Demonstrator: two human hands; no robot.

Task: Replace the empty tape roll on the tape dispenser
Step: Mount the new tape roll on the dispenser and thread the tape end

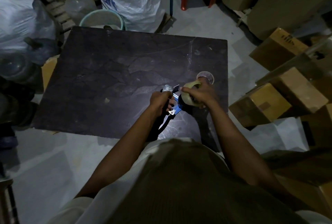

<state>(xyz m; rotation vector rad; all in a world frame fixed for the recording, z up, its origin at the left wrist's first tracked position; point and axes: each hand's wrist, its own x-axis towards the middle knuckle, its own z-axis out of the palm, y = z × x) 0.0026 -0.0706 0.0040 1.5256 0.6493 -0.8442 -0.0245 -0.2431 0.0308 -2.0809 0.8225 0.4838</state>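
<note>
- Fingers of the left hand (160,100): curled tight around the blue metal hand-held tape dispenser with black grip (173,106), held above the near right part of the dark scuffed tabletop (115,72).
- Fingers of the right hand (199,94): wrapped over the full roll of clear tan packing tape (189,90), thumb side towards the dispenser frame; roll sits at or against the dispenser's hub, seating not discernible.
- Handling, roll: judged light, stiff at the core, slick outer face; best gripped across its rim.
- Handling, dispenser: rigid, moderately light; toothed blade beyond the left fingertips, so hold the handle.
- Clear empty ring (205,77): lies just beyond the right knuckles; probably the spent core.
</note>
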